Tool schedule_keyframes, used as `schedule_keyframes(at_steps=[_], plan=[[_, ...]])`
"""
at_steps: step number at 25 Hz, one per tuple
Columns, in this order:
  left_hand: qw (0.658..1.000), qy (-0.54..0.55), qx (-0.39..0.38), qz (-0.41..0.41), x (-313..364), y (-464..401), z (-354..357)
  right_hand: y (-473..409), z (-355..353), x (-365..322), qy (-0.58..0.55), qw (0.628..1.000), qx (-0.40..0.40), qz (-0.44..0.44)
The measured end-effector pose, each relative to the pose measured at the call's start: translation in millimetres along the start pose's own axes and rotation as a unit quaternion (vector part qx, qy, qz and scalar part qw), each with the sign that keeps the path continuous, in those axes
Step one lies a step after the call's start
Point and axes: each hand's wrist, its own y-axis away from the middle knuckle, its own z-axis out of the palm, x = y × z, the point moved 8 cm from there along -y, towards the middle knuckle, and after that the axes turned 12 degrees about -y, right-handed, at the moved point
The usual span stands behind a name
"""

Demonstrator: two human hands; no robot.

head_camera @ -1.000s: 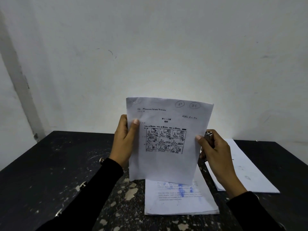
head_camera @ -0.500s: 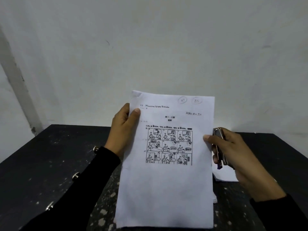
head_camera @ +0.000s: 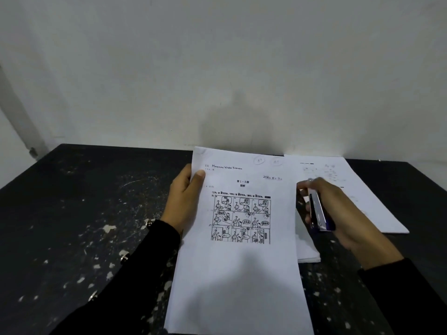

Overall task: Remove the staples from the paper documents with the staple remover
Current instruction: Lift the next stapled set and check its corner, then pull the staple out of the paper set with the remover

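Observation:
A white paper document [head_camera: 242, 262] with a printed comic grid and handwriting lies tilted toward me over the table's middle. My left hand [head_camera: 185, 199] grips its upper left edge, thumb on top near the corner. My right hand [head_camera: 338, 213] is off the paper, just right of its edge, and holds a slim metal and blue staple remover [head_camera: 319, 211] pointing away from me. No staple can be made out on the sheet.
A stack of white papers [head_camera: 307, 247] lies under the held document's right side. Another white sheet [head_camera: 358, 197] lies at the back right. The black table [head_camera: 84, 213] is speckled with chipped paint. A white wall stands right behind it.
The document came down from upright toward the table and closer to me. My right hand let go of its right edge and moved off to the right with the staple remover.

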Motion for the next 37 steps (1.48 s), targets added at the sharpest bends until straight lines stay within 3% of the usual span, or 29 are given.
schedule_keyframes(at_steps=[3,8,14,17,21,26,37], plan=[[1.0,0.018,0.015,-0.003,-12,-4,-3,-8,14,-6,-0.095,0.995,0.001,-0.003],[1.0,0.03,-0.004,-0.01,-33,-7,1,-25,46,-21,-0.197,0.975,-0.054,-0.087],[0.998,0.054,-0.014,-0.024,-45,-10,4,-39,83,-33,-0.145,0.977,-0.074,-0.137],[0.998,0.045,-0.022,-0.026,-49,-11,6,-51,103,-38,-0.16,0.978,-0.079,-0.11],[1.0,0.01,-0.027,-0.012,-48,-11,6,-57,130,-49,-0.199,0.966,-0.144,-0.079],[0.999,-0.024,-0.037,0.002,-44,-11,6,-57,144,-62,-0.092,0.966,-0.173,-0.166],[0.996,-0.053,-0.041,0.061,-29,-10,8,-44,164,-67,0.04,0.934,-0.265,-0.236]])
